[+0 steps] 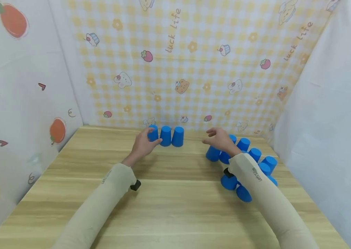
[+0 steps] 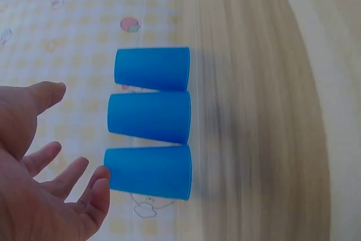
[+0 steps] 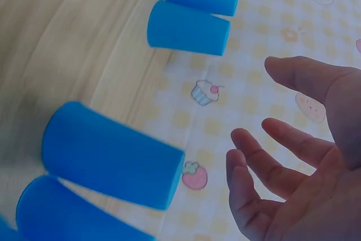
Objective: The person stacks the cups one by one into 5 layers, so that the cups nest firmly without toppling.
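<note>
Three blue cups stand upside down in a row by the back of the table: a left cup [image 2: 149,172], a middle cup [image 1: 165,135] and a right cup [image 1: 178,136]. My left hand [image 1: 143,142] is beside the left cup, thumb and fingers spread, with fingertips right at its narrow top in the left wrist view. Over on the right, my right hand [image 1: 220,139] hovers above a group of blue cups, and its loosely bent fingers hold nothing. Nearest to it is an upside-down cup [image 3: 113,153] at the group's left end.
More blue cups [image 1: 269,164] crowd the right side of the table [image 1: 175,207], partly hidden under my right forearm. A checked cloth [image 1: 169,86] hangs right behind the table, with a white sheet [image 1: 328,114] along the right and a fruit-print sheet [image 1: 23,114] along the left.
</note>
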The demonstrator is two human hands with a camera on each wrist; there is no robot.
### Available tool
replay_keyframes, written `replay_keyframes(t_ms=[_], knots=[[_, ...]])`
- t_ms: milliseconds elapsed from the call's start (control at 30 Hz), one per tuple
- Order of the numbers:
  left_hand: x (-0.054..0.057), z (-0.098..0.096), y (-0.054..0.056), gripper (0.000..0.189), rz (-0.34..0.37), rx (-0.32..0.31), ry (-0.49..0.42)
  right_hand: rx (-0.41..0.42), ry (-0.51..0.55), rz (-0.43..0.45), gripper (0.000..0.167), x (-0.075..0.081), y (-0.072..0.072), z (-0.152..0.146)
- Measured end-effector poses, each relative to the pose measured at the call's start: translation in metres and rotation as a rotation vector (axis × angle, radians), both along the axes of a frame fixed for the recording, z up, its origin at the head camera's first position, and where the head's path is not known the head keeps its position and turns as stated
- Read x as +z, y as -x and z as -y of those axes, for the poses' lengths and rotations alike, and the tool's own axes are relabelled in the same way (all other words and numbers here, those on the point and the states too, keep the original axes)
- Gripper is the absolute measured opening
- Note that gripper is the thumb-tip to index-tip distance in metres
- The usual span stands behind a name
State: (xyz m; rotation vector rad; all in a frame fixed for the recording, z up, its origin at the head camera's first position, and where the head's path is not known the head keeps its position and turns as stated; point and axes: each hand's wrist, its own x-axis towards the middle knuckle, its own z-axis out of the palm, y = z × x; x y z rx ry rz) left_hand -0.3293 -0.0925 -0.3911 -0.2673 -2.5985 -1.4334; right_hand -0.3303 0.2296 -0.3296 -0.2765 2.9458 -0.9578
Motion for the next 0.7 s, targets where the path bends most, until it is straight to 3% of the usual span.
replay_keyframes(t_ms=[367,700], knots=[[0.002,-0.038,-0.014,0.062,0.021,-0.108,-0.004,0.016,-0.021,-0.011,0.052,0.005,-0.016,-0.032],[-0.001,-0.080,-0.030,0.059,0.052,-0.202,0.005,0.042,-0.023,-0.010,0.050,0.003,-0.017,-0.047]])
